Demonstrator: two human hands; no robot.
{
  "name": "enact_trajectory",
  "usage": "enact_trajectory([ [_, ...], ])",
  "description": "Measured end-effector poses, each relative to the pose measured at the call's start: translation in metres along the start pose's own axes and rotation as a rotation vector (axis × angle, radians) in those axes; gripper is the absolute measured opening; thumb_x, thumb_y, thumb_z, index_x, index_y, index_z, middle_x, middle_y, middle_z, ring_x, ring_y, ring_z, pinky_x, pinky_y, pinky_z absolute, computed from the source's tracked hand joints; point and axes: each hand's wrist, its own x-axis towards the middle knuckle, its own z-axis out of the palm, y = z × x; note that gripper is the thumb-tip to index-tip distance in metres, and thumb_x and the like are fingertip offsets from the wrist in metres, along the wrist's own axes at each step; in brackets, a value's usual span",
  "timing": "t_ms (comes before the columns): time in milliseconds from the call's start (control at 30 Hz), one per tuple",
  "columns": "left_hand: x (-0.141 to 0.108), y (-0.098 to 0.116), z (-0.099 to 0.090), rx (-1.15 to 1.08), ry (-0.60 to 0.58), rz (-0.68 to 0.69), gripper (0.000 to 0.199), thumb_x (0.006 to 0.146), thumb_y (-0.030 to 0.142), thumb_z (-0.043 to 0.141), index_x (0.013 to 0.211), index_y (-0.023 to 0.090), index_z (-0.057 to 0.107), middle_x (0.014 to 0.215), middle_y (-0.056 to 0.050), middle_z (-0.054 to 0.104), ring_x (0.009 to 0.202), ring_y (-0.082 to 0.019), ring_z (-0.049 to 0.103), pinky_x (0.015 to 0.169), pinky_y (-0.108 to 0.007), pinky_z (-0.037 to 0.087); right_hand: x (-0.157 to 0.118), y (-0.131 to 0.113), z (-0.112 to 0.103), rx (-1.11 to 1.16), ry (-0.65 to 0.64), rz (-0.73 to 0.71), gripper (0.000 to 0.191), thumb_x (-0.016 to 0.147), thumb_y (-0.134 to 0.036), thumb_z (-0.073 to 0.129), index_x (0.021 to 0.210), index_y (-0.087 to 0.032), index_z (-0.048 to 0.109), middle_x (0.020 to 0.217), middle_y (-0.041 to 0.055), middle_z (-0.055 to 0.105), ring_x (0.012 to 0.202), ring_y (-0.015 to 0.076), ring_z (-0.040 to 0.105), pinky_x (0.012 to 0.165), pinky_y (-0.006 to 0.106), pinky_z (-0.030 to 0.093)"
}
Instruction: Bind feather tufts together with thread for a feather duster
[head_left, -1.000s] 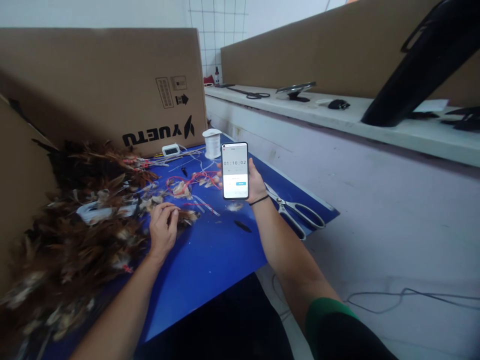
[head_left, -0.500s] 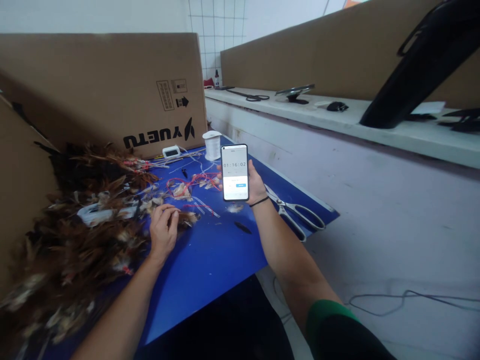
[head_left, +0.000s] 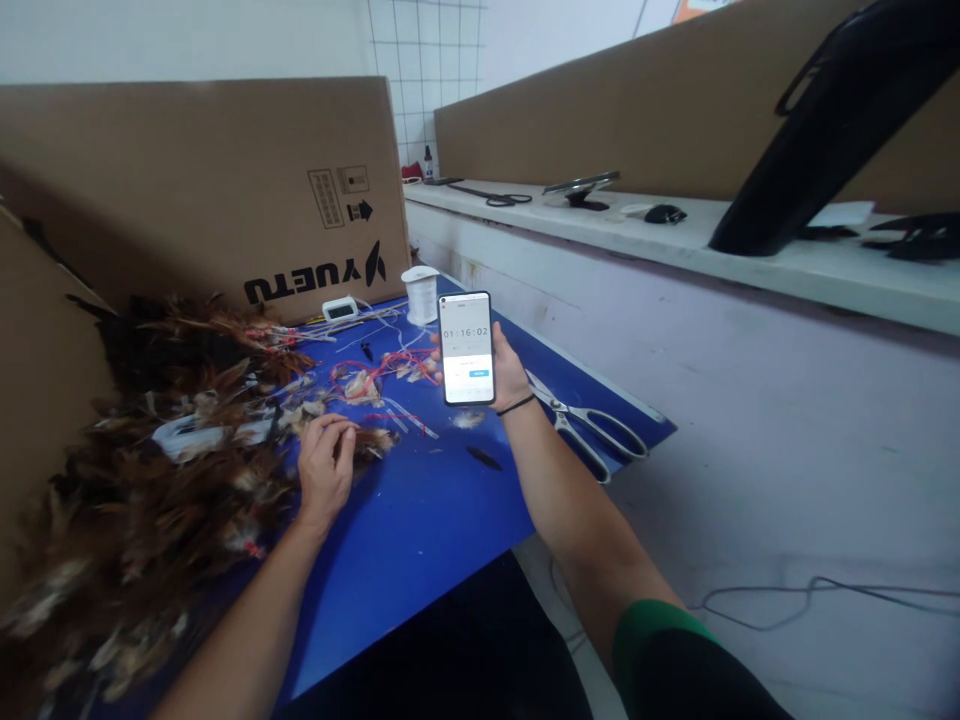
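Note:
A smartphone [head_left: 466,350] showing 01:16:02 is upright in my right hand [head_left: 511,372], whose fingers wrap behind it. My left hand [head_left: 327,462] is closed low over the blue table, thumb against the fingers. From it a brown feather bundle [head_left: 373,440] sticks out to the right; its other end is hidden by the hand. Red string [head_left: 386,365] and pale strips [head_left: 409,418] lie just beyond. Silver scissors [head_left: 589,425] rest to the right, partly behind my right wrist. A single dark feather [head_left: 484,458] lies in front of the phone.
A large heap of brown feathers [head_left: 172,520] covers the table's left side. A white spool [head_left: 420,296] and a small white device [head_left: 340,309] stand near the upside-down cardboard box [head_left: 195,180]. Along the right runs a ledge [head_left: 637,235] with a black stand [head_left: 810,130].
The view has shifted slightly. Both hands keep their positions, and the phone display still reads 01:16:02.

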Motion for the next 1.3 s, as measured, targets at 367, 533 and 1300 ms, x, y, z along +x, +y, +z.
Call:
enact_trajectory([
  [367, 0.001, 0.003, -0.002, -0.017, -0.001, 0.009, 0.017, 0.086, 0.026, 0.05, 0.084, 0.017, 0.064, 0.093, -0.007, 0.058, 0.092, -0.018, 0.056, 0.087, -0.034, 0.043, 0.0, 0.0, -0.001, 0.023, 0.012, 0.009, 0.073, 0.089, -0.062, 0.006, 0.122, -0.016, 0.052, 0.115, 0.0128, 0.064, 0.099, 0.0225, 0.063, 0.08, 0.043, 0.054],
  [533, 0.001, 0.003, -0.002, -0.019, -0.002, 0.001, 0.018, 0.086, 0.027, 0.049, 0.084, 0.017, 0.064, 0.093, -0.007, 0.058, 0.092, -0.018, 0.056, 0.088, -0.035, 0.043, 0.0, 0.0, -0.001, 0.036, -0.001, 0.011, 0.073, 0.089, -0.063, 0.006, 0.122, -0.016, 0.052, 0.114, 0.0128, 0.064, 0.097, 0.0226, 0.063, 0.078, 0.042, 0.055],
  [1300, 0.007, 0.03, -0.016, 0.3, 0.16, 0.225, 0.013, 0.084, 0.022, 0.052, 0.079, 0.018, 0.064, 0.098, -0.01, 0.062, 0.104, -0.027, 0.053, 0.102, -0.055, 0.028, 0.003, 0.002, -0.006, 0.063, -0.039, -0.023, 0.08, 0.087, -0.067, 0.003, 0.123, -0.014, 0.052, 0.113, 0.0142, 0.064, 0.092, 0.0234, 0.064, 0.079, 0.044, 0.053],
])
